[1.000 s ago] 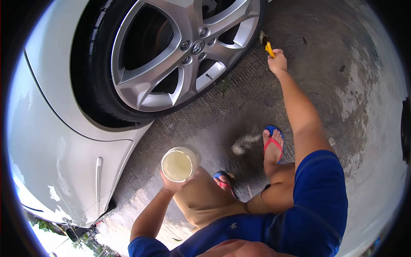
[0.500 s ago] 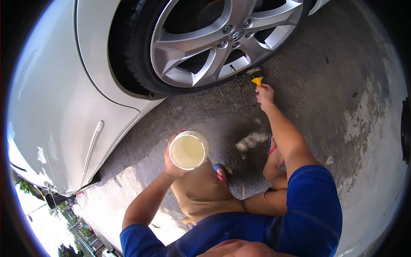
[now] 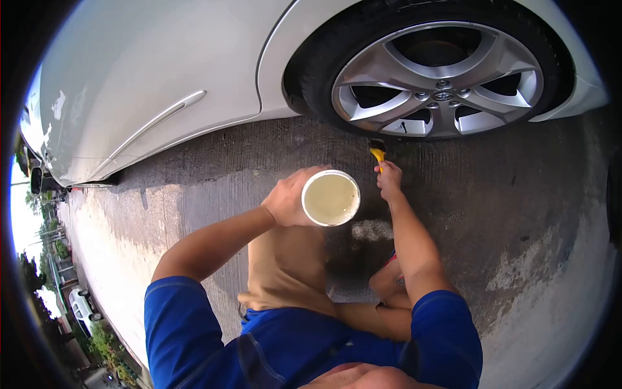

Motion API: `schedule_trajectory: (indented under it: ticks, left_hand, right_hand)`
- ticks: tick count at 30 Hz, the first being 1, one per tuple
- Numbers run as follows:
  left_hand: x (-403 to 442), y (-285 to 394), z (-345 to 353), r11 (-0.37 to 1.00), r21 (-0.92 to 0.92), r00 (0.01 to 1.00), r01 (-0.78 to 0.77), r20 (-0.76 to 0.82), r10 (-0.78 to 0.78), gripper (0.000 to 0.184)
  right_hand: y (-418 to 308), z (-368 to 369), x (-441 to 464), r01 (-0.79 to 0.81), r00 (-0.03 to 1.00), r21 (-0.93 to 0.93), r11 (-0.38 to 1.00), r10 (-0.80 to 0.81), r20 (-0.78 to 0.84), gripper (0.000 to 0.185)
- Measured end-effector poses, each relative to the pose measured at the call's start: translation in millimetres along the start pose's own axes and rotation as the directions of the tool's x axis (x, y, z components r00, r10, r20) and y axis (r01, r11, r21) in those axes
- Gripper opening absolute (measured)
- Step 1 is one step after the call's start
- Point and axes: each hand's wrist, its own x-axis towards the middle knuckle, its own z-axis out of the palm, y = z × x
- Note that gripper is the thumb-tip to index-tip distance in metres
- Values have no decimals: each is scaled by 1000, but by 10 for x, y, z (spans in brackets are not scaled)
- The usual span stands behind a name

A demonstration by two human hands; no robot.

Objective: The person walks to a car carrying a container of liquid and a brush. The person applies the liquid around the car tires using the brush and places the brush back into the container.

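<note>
The right hand (image 3: 390,179) is closed around the yellow handle of a brush (image 3: 378,155), which looks light and stiff there, with softer dark bristles near the bottom of the tyre (image 3: 316,97). The left hand (image 3: 285,200) grasps the side of a white-rimmed tub (image 3: 330,172) above the lap; its pale liquid (image 3: 330,198) probably makes it heavier, so the wall should be held firmly and level.

Car body (image 3: 175,58) is showing off-white, tire (image 3: 319,91) black, wheel (image 3: 414,74) silver-grey. Container rim (image 3: 331,172) is showing white, liquid (image 3: 329,200) pale yellow. Brush handle (image 3: 378,154) is showing yellow. Shirt (image 3: 298,337) is showing blue, pavement (image 3: 453,194) blotchy grey-brown.
</note>
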Motion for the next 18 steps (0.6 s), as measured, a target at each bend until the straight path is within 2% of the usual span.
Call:
schedule_trajectory:
  ticks: [1,3,6,9,11,15,17,18]
  left_hand:
    - [11,-8,7,1000,-6,999,-30,-30,30,104]
    - [26,-21,-11,995,-9,992,-101,-76,100,101]
    - [10,-53,-73,995,-7,993,-99,-69,98,102]
    - [-33,-120,-123,999,21,999,-33,-34,34,102]
    - [-69,-162,-158,998,50,999,-33,-30,34,106]
    - [-113,-222,-151,998,64,999,-30,-33,33,109]
    - [-95,-200,-123,997,41,997,-63,-46,65,108]
    - [-80,-190,-119,996,33,995,-85,-51,87,108]
  right_hand:
    - [-25,217,-93,-28,997,17,999,26,74,21]
    - [-211,545,-254,-55,943,-99,994,84,322,25]
    - [-783,937,-700,-76,810,-9,997,67,583,28]
    - [-1405,990,-1395,-14,734,66,998,-34,679,33]
    - [-1761,922,-1868,80,714,163,983,-171,679,34]
    - [-2036,859,-2312,380,648,311,871,-491,582,37]
    - [-1877,944,-2255,447,677,194,873,-472,565,34]
    - [-1745,1003,-2189,364,743,120,924,-366,560,31]
